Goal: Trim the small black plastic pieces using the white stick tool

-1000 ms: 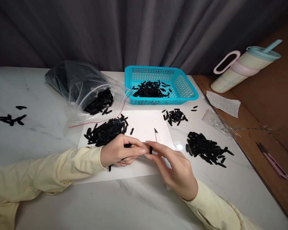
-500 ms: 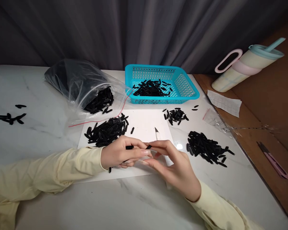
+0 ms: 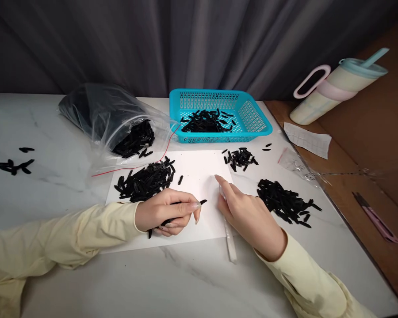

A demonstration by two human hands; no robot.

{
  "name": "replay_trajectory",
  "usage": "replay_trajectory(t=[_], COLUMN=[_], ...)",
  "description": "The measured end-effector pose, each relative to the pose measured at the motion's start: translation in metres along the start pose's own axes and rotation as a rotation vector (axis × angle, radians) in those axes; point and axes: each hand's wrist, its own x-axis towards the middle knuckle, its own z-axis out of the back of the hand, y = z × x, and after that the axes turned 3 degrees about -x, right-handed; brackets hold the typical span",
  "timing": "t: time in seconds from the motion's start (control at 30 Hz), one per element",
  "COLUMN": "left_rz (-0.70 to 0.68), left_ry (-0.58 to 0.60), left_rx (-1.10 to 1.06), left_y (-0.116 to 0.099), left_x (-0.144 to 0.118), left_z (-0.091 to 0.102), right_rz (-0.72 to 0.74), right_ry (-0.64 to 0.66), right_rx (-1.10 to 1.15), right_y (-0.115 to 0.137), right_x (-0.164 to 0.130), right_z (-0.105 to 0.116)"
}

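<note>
Several black pieces (image 3: 172,216) are clamped in the curled left hand (image 3: 164,214), one tip protruding past the fingertips, over the white sheet (image 3: 199,176). A white knife (image 3: 228,229) is covered by the right hand (image 3: 248,216), fingers loosely together upon it. Loose black piles (image 3: 146,181) are spread toward the desk's far edge, before the blue basket (image 3: 252,117).

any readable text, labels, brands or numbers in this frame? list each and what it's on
None can be read.
Paper slip beside the tumbler: faint printed grid or lines, too small and blurred to read.
Tumbler, teal basket, plastic bag: no visible lettering.
</note>
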Motion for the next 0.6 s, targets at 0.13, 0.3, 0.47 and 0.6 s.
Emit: replay_trajectory(t=[0.13,0.3,0.47,0.6], left_rz=[0.032,0.068,0.101,0.078], left_ry=[0.051,0.106,0.139,0.133], left_rx=[-0.079,-0.135,-0.169,-0.141], left_y=[-0.001,0.0,-0.003,-0.01], left_x=[0.0,-0.001,-0.001,-0.003], left_z=[0.004,0.006,0.004,0.0], right_rz=[0.031,-0.086,-0.254,-0.279], right_ry=[-0.005,-0.124,-0.153,-0.179], right_rx=[0.169,0.83,1.421,1.443], right_y=[-0.007,-0.022,-0.028,-0.031], right_x=[0.0,0.004,0.007,0.013], right_z=[-0.002,0.009,0.026,0.022])
